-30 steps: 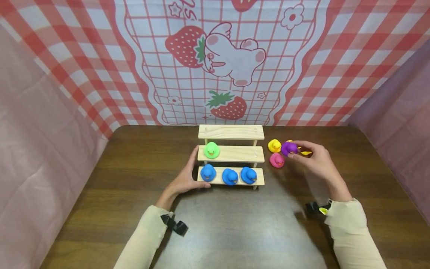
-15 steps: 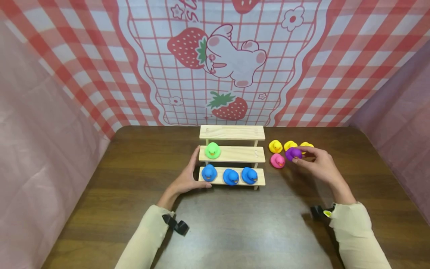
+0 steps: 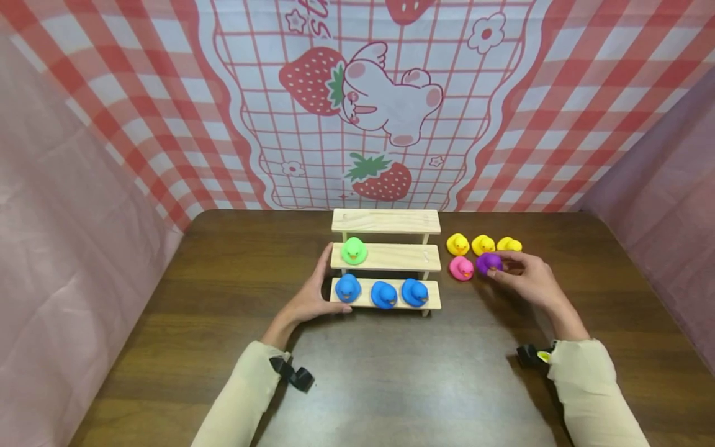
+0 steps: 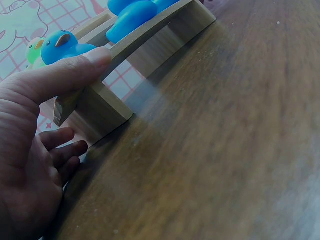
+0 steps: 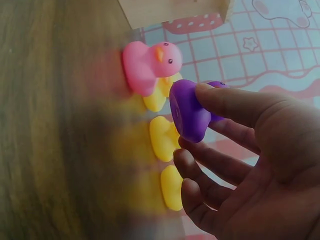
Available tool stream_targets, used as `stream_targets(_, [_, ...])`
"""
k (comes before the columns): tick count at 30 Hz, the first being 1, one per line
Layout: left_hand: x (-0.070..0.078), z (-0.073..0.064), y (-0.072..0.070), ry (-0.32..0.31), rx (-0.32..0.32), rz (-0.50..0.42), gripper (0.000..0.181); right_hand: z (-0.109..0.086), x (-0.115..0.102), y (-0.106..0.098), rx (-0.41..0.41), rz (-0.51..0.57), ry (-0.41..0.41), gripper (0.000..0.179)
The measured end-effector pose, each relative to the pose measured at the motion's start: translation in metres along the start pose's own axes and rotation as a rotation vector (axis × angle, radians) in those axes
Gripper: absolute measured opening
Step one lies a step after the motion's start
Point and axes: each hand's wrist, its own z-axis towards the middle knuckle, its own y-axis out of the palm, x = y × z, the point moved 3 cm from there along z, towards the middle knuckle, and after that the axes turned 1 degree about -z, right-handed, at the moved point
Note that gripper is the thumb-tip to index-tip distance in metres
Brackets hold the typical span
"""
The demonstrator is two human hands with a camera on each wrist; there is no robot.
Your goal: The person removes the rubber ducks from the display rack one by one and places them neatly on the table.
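Note:
A three-tier wooden shelf [image 3: 388, 256] stands at the middle of the table. My left hand [image 3: 307, 298] holds its left end, thumb on the front edge of the lowest tier and forefinger reaching up to the middle tier. Blue rubber ducks [image 3: 384, 294] line the lowest tier; a green rubber duck [image 3: 354, 251] sits at the left of the middle one. To the shelf's right, my right hand [image 3: 530, 276] pinches a purple rubber duck [image 5: 187, 110] between thumb and fingers. A pink rubber duck [image 3: 461, 269] is just left of it, and yellow rubber ducks [image 3: 483, 245] form a row behind.
The brown wooden table [image 3: 402, 372] ends at a hanging cloth [image 3: 380, 93] with red checks and strawberries. Pale pink drapes [image 3: 84, 248] hang on both sides. Each wrist wears a black strap with a small camera [image 3: 301, 377].
My right hand has brought the purple duck toward me, from over the yellow row to beside the pink duck, uncovering the yellow ducks. My left hand keeps its place on the shelf.

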Motion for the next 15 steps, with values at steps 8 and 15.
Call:
stream_targets(8, [0.002, -0.001, 0.0, -0.005, -0.002, -0.007, 0.13, 0.003, 0.009, 0.007, -0.001, 0.012, 0.001, 0.061])
stream_targets(15, [0.002, -0.001, 0.0, -0.01, -0.002, -0.003, 0.13, 0.004, 0.012, 0.01, 0.002, 0.018, -0.003, 0.058])
